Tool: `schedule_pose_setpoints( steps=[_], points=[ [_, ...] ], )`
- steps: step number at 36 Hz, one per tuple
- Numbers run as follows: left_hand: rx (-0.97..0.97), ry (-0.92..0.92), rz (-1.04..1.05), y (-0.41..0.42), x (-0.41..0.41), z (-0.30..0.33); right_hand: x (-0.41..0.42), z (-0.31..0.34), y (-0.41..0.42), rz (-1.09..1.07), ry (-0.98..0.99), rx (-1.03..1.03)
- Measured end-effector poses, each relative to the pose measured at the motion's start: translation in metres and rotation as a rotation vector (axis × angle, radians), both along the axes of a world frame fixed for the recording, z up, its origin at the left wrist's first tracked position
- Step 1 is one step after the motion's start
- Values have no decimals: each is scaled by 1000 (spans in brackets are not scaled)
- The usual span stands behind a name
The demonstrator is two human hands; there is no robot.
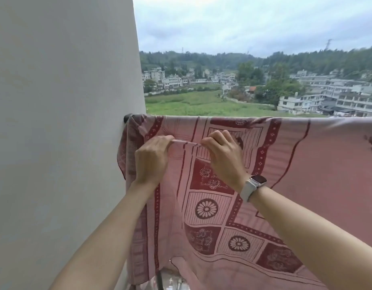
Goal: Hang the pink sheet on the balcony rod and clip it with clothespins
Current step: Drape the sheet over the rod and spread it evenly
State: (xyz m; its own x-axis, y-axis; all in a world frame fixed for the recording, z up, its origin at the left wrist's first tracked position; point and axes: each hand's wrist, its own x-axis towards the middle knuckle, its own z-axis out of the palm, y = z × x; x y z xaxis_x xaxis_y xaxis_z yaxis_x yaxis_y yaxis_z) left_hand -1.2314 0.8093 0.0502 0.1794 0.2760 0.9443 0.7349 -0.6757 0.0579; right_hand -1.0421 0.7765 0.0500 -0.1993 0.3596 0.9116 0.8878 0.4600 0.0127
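Head view, balcony. Nearest: two bare forearms reach up from the bottom edge, the right one wearing a pale watch (256, 183) at the wrist. Left hand (152, 159) and right hand (223, 155) are both curled, each pinching the same raised fold of the pink sheet (319, 164); a short taut ridge of cloth runs between them. No clothespin is visible in either hand or anywhere on the cloth. The sheet is already draped over the balcony rod (127, 118); only the rod's dark end, where it meets the wall (61, 122) on the left, shows, and the rest is covered. The cloth's left edge bunches close to the wall and hangs in slack folds, while farther right it lies smoother along the rod. Judgement: the step in hand is spreading and tensioning the left portion before clipping. To do it well, pull the pinched fold outward toward the wall end so the bunching flattens, keep the top line level along the rod, and let equal lengths hang front and back so the weight does not drag it off. Clip near the left end once flat. Beyond: green field, pale buildings, wooded hills, overcast sky.
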Motion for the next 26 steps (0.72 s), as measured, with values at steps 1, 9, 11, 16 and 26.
schedule_pose_setpoints(
  steps=[1,9,11,16,26],
  points=[
    [-21,23,3,-7,-1,-14,1,-15,-7,7,-9,-40],
    [-251,174,125,-77,-11,-133,0,-132,-76,-14,-65,-318],
    [-324,187,119,-99,-11,-159,2,-154,-94,-16,-75,-380],
    [-589,236,119,-145,-2,-209,14,-194,-134,-12,-91,-499],
    [-809,473,73,-197,16,-255,31,-241,-185,-46,-143,-792]
  ],
)
